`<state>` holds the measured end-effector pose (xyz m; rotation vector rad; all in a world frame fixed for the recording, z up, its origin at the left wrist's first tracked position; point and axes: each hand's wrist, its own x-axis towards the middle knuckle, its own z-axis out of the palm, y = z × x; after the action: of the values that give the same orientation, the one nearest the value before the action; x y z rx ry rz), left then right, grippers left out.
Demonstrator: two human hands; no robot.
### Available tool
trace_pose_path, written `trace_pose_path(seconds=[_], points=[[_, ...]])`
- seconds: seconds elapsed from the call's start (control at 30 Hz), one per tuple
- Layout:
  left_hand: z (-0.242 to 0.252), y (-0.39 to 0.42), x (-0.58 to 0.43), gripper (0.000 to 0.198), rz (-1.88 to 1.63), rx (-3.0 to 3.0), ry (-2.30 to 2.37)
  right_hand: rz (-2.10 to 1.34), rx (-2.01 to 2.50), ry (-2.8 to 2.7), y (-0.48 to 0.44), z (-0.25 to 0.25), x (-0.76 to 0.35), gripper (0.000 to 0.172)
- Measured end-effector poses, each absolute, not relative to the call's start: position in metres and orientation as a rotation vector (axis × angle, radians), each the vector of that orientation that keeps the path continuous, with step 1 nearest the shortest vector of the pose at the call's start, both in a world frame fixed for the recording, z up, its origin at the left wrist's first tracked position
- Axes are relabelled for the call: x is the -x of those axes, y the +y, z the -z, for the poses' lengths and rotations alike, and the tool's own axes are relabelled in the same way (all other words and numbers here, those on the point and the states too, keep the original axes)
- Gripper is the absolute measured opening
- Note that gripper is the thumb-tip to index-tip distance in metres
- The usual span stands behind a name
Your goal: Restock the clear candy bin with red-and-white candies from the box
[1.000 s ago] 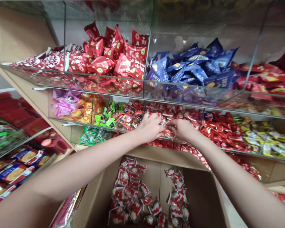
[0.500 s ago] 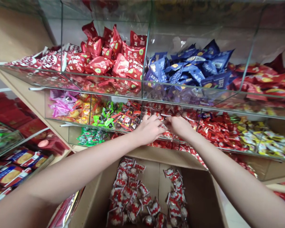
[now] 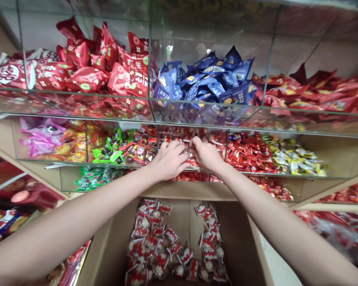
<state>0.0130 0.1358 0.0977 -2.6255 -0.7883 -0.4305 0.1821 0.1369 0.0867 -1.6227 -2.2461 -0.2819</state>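
My left hand (image 3: 170, 160) rests over the middle shelf compartment, which holds wrapped candies (image 3: 183, 134) in clear, red and white wrappers. Its fingers are slightly bent and apart, touching the candies or just above them. Close beside it, my right hand (image 3: 207, 154) is bent inward with its fingers curled together at the same compartment. Whatever sits between those fingers is hidden. Below both arms stands an open cardboard box (image 3: 181, 190), with similar candies (image 3: 158, 242) lying loose in two groups inside.
Glass dividers and a glass front edge (image 3: 197, 125) frame the shelves. Above lie red snack bags (image 3: 89, 79) and blue bags (image 3: 203, 81). Green candies (image 3: 113, 147) are left of my hands, red candies (image 3: 247, 153) and yellow-white candies (image 3: 301, 159) to the right.
The view has swung to the right, so the shelves appear further left. Both hands stay at the same candy compartment, close together. The candies in the box look unchanged.
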Motion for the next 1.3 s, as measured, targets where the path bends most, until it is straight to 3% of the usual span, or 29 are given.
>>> trace_pose_path(seconds=[0.4, 0.63, 0.87, 1.13, 1.3], points=[[-0.093, 0.131, -0.017, 0.041, 0.357, 2.574, -0.823, 0.209, 1.551, -2.215, 0.098, -0.091, -0.210, 0.017], [-0.092, 0.127, -0.026, 0.041, 0.390, 2.521, -0.937, 0.250, 1.907, -2.132, 0.081, -0.072, -0.217, 0.021], [-0.101, 0.121, -0.043, 0.026, 0.328, 2.493, -1.102, 0.168, 1.892, -2.212, 0.092, -0.077, -0.219, 0.020], [-0.118, 0.136, -0.033, 0.028, 0.258, 2.625, -1.180, 0.108, 1.707, -2.116, 0.095, -0.086, -0.195, 0.027], [-0.122, 0.145, -0.034, 0.024, 0.128, 2.581, -1.221, 0.078, 1.685, -2.207, 0.101, -0.084, -0.187, 0.018]])
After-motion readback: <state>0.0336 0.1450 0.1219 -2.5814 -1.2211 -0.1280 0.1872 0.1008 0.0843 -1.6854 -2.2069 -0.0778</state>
